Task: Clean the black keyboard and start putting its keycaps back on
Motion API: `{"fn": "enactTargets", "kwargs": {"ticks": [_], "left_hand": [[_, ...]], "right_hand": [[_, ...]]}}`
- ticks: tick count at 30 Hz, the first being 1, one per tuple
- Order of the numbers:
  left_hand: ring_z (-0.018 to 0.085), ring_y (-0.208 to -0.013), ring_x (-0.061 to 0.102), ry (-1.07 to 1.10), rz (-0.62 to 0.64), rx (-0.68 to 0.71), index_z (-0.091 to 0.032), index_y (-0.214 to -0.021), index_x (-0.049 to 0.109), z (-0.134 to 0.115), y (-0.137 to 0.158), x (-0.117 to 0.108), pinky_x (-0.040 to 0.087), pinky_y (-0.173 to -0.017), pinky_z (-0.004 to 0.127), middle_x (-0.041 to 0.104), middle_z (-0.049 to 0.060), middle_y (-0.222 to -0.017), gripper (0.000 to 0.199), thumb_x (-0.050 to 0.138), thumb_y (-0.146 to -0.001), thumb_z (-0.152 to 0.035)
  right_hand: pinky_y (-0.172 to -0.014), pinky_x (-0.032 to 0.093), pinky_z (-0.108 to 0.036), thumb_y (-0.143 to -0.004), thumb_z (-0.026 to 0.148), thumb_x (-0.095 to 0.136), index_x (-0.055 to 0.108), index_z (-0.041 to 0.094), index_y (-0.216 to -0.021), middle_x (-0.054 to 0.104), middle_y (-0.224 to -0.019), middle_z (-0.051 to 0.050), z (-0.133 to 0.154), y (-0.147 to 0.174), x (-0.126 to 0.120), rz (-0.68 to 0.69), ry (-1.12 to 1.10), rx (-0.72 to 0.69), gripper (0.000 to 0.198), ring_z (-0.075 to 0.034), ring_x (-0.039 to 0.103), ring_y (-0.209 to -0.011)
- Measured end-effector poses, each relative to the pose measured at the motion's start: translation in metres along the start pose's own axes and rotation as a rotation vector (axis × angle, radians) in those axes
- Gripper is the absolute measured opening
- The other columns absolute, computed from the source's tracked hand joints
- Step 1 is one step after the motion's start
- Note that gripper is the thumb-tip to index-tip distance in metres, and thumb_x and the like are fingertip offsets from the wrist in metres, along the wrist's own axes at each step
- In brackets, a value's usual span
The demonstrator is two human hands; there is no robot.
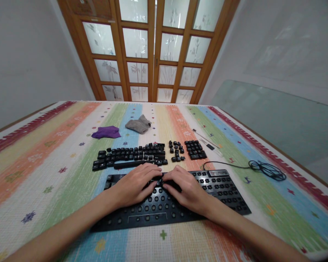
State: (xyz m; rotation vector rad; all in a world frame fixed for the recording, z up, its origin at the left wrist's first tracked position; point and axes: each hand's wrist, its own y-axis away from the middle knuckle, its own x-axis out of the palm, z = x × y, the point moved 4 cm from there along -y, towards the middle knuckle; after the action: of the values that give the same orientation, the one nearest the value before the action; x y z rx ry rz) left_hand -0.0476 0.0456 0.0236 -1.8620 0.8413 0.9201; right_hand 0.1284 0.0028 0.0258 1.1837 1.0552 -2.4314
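Note:
A black keyboard (pixel 180 213) lies in front of me, with most of its keycaps off and its round switch mounts bare. Some caps remain along its back row. My left hand (pixel 138 183) rests over the back left part of the board, thumb and fingers pinched at a small black keycap (pixel 159 181). From the other side my right hand (pixel 188 188) closes its thumb and index finger on the same spot. The fingers partly cover the cap. Behind the board, loose black keycaps (pixel 131 154) lie in rows laid out like a keyboard, the long spacebar (pixel 129 165) nearest.
Farther back lie a purple cloth (pixel 106 132) and a grey cloth (pixel 139 124). At right are a thin stick-like brush (pixel 205 137), a small black piece (pixel 210 147) and the coiled cable (pixel 266 170). A striped tablecloth (pixel 57 218) covers the table; wood-and-glass doors (pixel 153 62) stand beyond.

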Motion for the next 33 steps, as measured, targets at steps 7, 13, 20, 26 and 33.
{"fn": "enactTargets", "kwargs": {"ticks": [7,13,20,26,33], "left_hand": [[0.024,-0.126,0.051,0.004,0.05,0.035,-0.02,-0.122,0.06,-0.003,0.004,0.001,0.048,-0.105,0.046,0.057,0.011,-0.133,0.031,0.047,-0.096,-0.01],[0.027,-0.126,0.049,-0.079,0.057,0.071,-0.02,-0.123,0.062,-0.002,0.004,0.002,0.048,-0.104,0.048,0.057,0.011,-0.134,0.035,0.048,-0.093,-0.009],[0.027,-0.125,0.051,-0.109,0.036,0.1,-0.018,-0.121,0.063,-0.004,0.002,0.002,0.05,-0.102,0.047,0.059,0.012,-0.133,0.032,0.047,-0.094,-0.01],[0.027,-0.125,0.052,-0.124,0.026,0.098,-0.018,-0.12,0.064,-0.003,0.003,0.002,0.05,-0.102,0.047,0.061,0.012,-0.132,0.032,0.047,-0.094,-0.011],[0.028,-0.126,0.05,-0.138,0.038,0.12,-0.016,-0.12,0.064,-0.004,0.004,0.004,0.049,-0.103,0.048,0.06,0.013,-0.133,0.032,0.047,-0.093,-0.011]], "right_hand": [[-0.077,0.048,-0.037,-0.094,0.019,0.057,0.067,0.018,-0.091,0.066,-0.09,-0.007,0.001,0.001,-0.001,-0.026,0.033,0.031,0.011,-0.022,0.055,-0.086],[-0.07,0.047,-0.033,-0.095,0.017,0.052,0.066,0.016,-0.082,0.059,-0.086,-0.009,0.005,0.0,0.002,0.013,0.098,-0.004,0.019,-0.02,0.051,-0.081],[-0.07,0.045,-0.035,-0.095,0.017,0.049,0.066,0.015,-0.086,0.06,-0.085,-0.009,0.008,0.005,0.007,0.03,0.274,-0.101,0.019,-0.021,0.049,-0.08],[-0.066,0.042,-0.034,-0.097,0.015,0.046,0.064,0.016,-0.08,0.06,-0.075,-0.007,0.012,0.004,0.011,0.017,0.374,-0.142,0.025,-0.021,0.048,-0.073],[-0.065,0.04,-0.034,-0.096,0.017,0.047,0.063,0.017,-0.076,0.061,-0.072,-0.006,0.013,0.004,0.015,0.017,0.405,-0.075,0.026,-0.02,0.052,-0.07]]}}
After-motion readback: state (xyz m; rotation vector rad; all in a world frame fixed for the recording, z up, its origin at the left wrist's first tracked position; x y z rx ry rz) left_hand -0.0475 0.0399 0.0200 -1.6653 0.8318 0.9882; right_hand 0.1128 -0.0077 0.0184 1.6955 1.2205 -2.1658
